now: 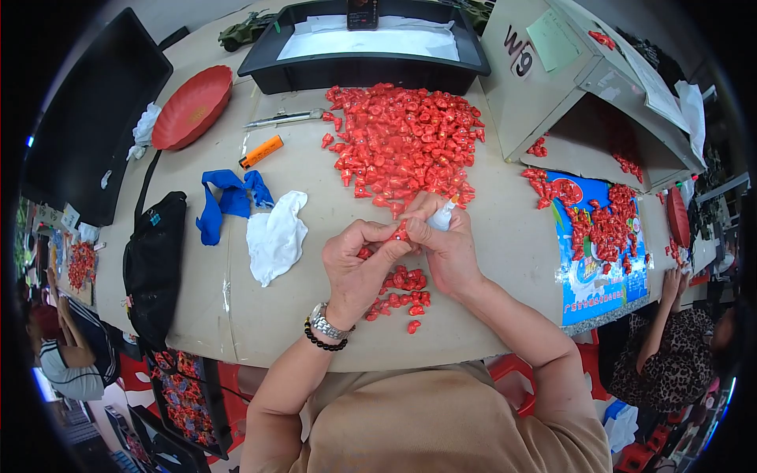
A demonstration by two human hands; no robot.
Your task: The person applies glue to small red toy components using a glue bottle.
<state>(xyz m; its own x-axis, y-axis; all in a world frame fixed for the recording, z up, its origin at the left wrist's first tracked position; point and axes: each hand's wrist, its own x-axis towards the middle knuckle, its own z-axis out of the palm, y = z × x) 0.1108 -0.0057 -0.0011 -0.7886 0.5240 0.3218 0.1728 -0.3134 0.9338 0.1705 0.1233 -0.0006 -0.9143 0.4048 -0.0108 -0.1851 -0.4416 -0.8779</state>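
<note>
Both hands meet just in front of a big heap of small red plastic parts (406, 142). My left hand (353, 256), with a watch and a bead bracelet at its wrist, is closed and pinches one small red part (401, 232). My right hand (456, 254) is closed around a small white squeeze bottle (441, 217) with a pointed nozzle aimed up and away. The thumb of that hand also presses at the pinched red part. More red parts show by the left palm. Below the hands lies a small group of red parts (406, 299).
Behind the heap stands a black tray (355, 72) lined with white paper. To the left lie an orange marker-like stick (261, 152), a metal-handled tool (284, 118), blue cloth (229, 197), white cloth (276, 236), a red bowl (192, 106) and a black bag (155, 276). An open box (544, 87) stands right.
</note>
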